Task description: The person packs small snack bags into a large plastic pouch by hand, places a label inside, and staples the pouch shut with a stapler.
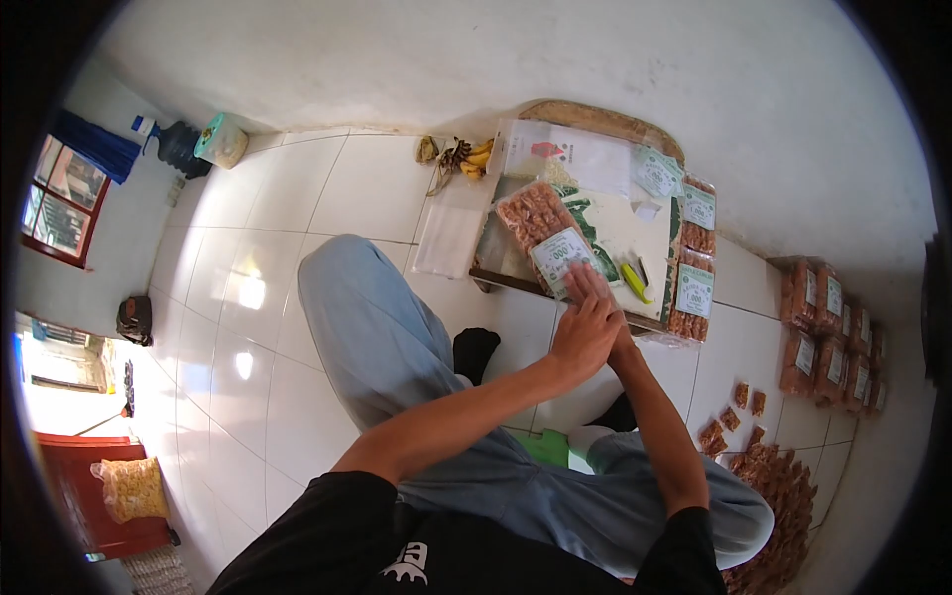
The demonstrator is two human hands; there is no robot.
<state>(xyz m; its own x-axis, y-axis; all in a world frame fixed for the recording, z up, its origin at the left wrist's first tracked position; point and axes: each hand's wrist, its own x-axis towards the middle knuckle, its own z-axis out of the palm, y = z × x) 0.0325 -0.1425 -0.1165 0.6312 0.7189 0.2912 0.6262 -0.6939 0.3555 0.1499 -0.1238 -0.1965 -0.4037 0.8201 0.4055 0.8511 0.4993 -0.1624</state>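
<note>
A clear plastic pack of brown snacks [536, 218] with a green-and-white label lies slanted on a low table [635, 238]. My left hand [583, 335] is at the pack's lower end, its fingers bent inward. Overlapping it, my right hand [587, 285] has its fingers laid over the label's edge. The overlap hides part of the grip and the pack's lower end. A yellow-green cutter [636, 284] lies on the table to the right of my hands. Other labelled packs [691, 297] line the table's right edge, with a loose label [658, 172] near its far corner.
Clear plastic sheets [446, 238] lie left of the table, near bananas [478, 157]. Stacked snack packs [828, 337] stand by the right wall. Small snack packets [769, 486] are heaped beside my right knee. A wooden board edge [605, 121] is against the wall.
</note>
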